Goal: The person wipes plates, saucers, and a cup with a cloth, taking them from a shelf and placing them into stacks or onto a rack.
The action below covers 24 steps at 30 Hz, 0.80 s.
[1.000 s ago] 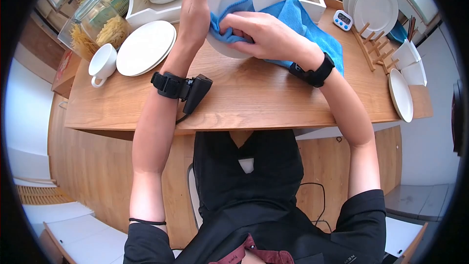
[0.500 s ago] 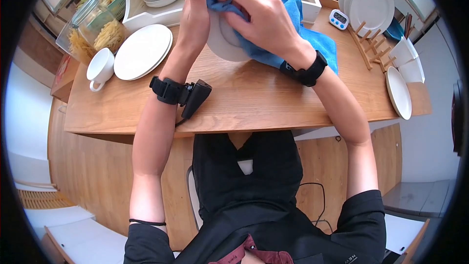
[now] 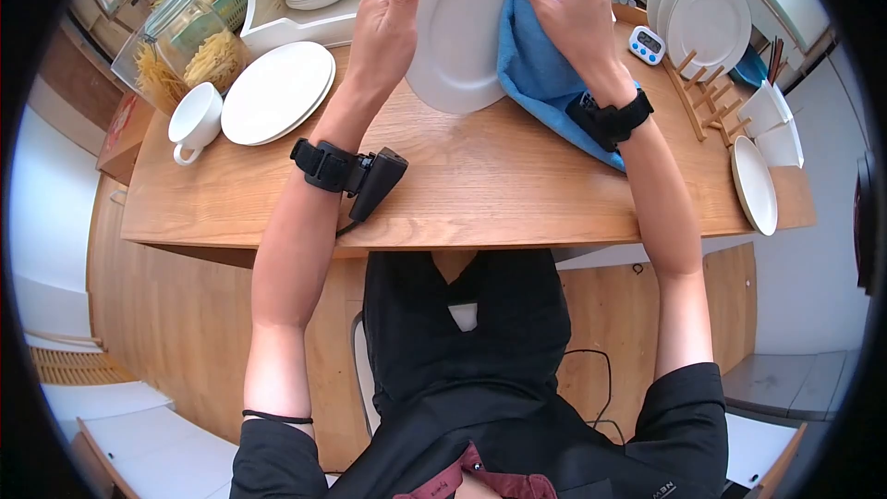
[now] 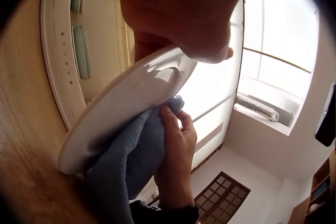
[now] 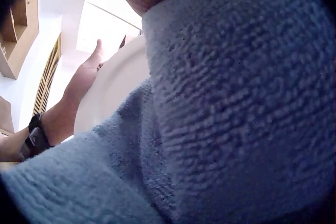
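A white plate [image 3: 455, 46] stands tilted up over the table, its left edge gripped by my left hand [image 3: 386, 32] with the thumb pointing up. My right hand [image 3: 580, 14] pinches a blue cloth [image 3: 539, 60] at the plate's right edge. From there the cloth hangs down past the right wrist. In the left wrist view, the bunched cloth [image 4: 144, 150] lies along the plate's [image 4: 121, 100] side, with the right thumb and fingers at its upper end. Cloth fills most of the right wrist view and hides much of the plate.
On the left are stacked white plates [image 3: 277, 92], a white cup [image 3: 195, 115] and pasta jars [image 3: 211, 65]. A white shelf [image 3: 305, 28] with dishes stands behind. To the right are a timer [image 3: 647, 44], a wooden rack [image 3: 707, 92], upright plates [image 3: 710, 23] and an oval dish [image 3: 755, 185].
My right hand has moved with the cloth from the plate's left side, near my left hand, across to its right edge. More of the plate's face shows. The left hand keeps its grip.
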Each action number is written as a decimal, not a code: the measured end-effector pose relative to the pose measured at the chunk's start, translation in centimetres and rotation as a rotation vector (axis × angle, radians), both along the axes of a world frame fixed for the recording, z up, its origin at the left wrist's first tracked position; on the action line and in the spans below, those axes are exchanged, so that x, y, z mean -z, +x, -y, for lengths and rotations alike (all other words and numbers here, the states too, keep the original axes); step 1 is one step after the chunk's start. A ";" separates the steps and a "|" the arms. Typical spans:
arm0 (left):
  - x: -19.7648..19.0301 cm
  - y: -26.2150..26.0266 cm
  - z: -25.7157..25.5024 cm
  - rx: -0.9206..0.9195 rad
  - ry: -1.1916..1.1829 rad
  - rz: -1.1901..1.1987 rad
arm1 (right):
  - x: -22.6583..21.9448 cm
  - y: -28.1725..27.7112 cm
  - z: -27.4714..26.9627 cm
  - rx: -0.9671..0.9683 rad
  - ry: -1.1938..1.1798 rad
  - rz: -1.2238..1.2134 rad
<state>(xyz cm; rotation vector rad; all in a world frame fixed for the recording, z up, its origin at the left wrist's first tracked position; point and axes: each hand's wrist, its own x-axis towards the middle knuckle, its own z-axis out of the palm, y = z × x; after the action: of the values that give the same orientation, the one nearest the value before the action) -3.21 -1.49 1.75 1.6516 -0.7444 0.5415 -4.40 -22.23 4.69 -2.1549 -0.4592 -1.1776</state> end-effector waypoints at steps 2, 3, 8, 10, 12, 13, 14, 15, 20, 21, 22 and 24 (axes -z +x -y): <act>-0.1 -0.1 0.1 0.001 -0.009 -0.004 | 0.1 -0.1 -0.3 -0.052 0.049 -0.024; -0.1 -0.1 0.1 0.007 -0.005 -0.001 | 0.1 -0.2 -0.6 -0.105 0.099 -0.047; 0.1 0.0 -0.1 0.004 0.050 -0.003 | 0.4 -1.2 -2.4 -0.271 0.062 0.004; 0.4 0.9 -0.2 -0.072 0.044 -0.017 | 0.2 -1.7 -2.9 -0.333 0.063 -0.058; 0.7 1.0 0.0 -0.088 0.021 0.000 | 0.7 -1.6 -3.0 -0.352 0.080 -0.152; 0.7 0.8 0.2 -0.103 -0.001 0.018 | 1.4 -1.1 -3.0 -0.374 0.036 -0.017; 0.5 0.8 0.1 -0.107 -0.002 0.022 | 2.0 -0.6 -2.9 -0.396 -0.008 0.118; 0.5 0.8 0.1 -0.100 -0.006 0.024 | 2.0 -0.8 -3.1 -0.412 -0.047 0.115; 0.7 1.3 -0.3 -0.062 -0.008 0.002 | 2.5 -1.9 -4.2 -0.465 -0.125 -0.020; 0.8 1.5 -0.4 -0.059 -0.010 -0.009 | 2.9 -1.9 -4.4 -0.484 -0.168 -0.020; 1.0 1.7 -0.6 -0.052 -0.018 -0.016 | 3.1 -1.9 -4.6 -0.503 -0.212 -0.020; 1.2 2.1 -1.0 -0.057 -0.015 -0.036 | 3.4 -2.0 -4.7 -0.483 -0.239 -0.013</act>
<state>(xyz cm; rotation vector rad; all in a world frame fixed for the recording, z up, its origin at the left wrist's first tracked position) -1.15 -0.47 0.59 1.6683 -0.6675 0.5548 -6.41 -17.54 1.27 -2.0740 -1.0909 -0.8679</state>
